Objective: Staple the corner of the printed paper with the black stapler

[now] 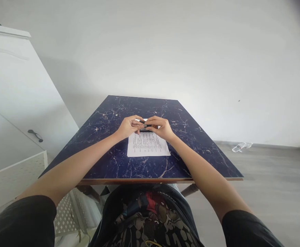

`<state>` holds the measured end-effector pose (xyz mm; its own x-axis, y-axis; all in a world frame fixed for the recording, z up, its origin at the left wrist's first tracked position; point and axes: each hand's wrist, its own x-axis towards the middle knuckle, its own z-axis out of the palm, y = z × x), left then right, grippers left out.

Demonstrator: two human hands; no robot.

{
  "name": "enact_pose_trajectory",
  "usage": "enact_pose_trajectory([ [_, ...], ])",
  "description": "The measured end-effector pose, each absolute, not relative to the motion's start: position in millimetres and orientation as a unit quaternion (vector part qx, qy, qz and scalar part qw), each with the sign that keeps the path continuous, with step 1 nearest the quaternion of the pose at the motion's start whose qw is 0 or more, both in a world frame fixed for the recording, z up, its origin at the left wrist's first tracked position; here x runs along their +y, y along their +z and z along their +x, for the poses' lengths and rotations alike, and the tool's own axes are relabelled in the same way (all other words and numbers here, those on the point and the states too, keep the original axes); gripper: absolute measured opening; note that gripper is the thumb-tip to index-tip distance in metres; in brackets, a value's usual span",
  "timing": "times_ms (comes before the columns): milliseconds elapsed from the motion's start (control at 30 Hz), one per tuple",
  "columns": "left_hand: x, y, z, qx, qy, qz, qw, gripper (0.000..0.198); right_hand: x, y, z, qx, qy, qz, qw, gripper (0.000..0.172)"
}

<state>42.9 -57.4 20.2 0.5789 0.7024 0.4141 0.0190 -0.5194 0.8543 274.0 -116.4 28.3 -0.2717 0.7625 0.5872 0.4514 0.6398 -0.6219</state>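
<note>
A white sheet of printed paper (147, 145) lies on the dark blue marbled table (108, 157), its near edge towards me. Above its far part, a small black object (147, 130) with a grey piece sits between my hands; fingers cover much of it, so I cannot tell its kind. My left hand (129, 127) is closed, thumb and fingers pinching the object's left side. From the right, my right hand (161, 126) curls its fingers and thumb around the other end. The fingertips of both hands nearly meet over the object.
A white cabinet (16, 85) with a black handle (35, 135) stands at the left. Behind the table rises a pale wall (150, 48). A clear plastic wrapper (240, 147) lies on the grey floor at the right. A tiny pale bit (116, 115) rests on the tabletop.
</note>
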Motion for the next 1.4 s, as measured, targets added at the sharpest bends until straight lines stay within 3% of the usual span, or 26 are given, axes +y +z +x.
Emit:
enact_pose_trajectory([
  [267, -57, 15, 45, 0.226, 0.382, 0.770, 0.457, 0.050, -119, 29, 271, -0.791, 0.180, -0.371, 0.453, 0.014],
  [400, -53, 19, 41, 0.234, 0.396, 0.778, 0.427, 0.047, -114, 29, 279, -0.779, 0.126, -0.380, 0.483, 0.016],
  [567, -1, 15, 0, 0.352, 0.436, 0.797, 0.225, 0.037, -91, 23, 339, -0.677, -0.007, -0.496, 0.543, 0.019],
  [667, 42, 3, -38, 0.451, 0.387, 0.802, 0.058, 0.029, -78, 10, 392, -0.592, -0.061, -0.615, 0.518, 0.019],
  [733, 65, -8, -57, 0.475, 0.323, 0.818, 0.004, 0.035, -72, -1, 423, -0.526, -0.072, -0.696, 0.483, 0.017],
  [833, 84, -23, -67, 0.504, 0.210, 0.838, 0.019, 0.049, -68, -17, 450, -0.463, -0.066, -0.765, 0.443, 0.014],
  [933, 89, -29, -64, 0.509, 0.143, 0.848, 0.038, 0.050, -64, -27, 459, -0.450, -0.039, -0.787, 0.421, 0.015],
  [1067, 86, -26, -61, 0.473, 0.176, 0.863, 0.013, 0.041, -60, -31, 460, -0.457, -0.012, -0.792, 0.405, 0.017],
  [1300, 72, -14, -50, 0.431, 0.261, 0.864, 0.003, 0.009, -60, -32, 463, -0.439, -0.031, -0.776, 0.453, 0.030],
  [1400, 67, -11, -45, 0.440, 0.248, 0.863, 0.001, 0.007, -61, -32, 463, -0.422, -0.036, -0.778, 0.463, 0.031],
])
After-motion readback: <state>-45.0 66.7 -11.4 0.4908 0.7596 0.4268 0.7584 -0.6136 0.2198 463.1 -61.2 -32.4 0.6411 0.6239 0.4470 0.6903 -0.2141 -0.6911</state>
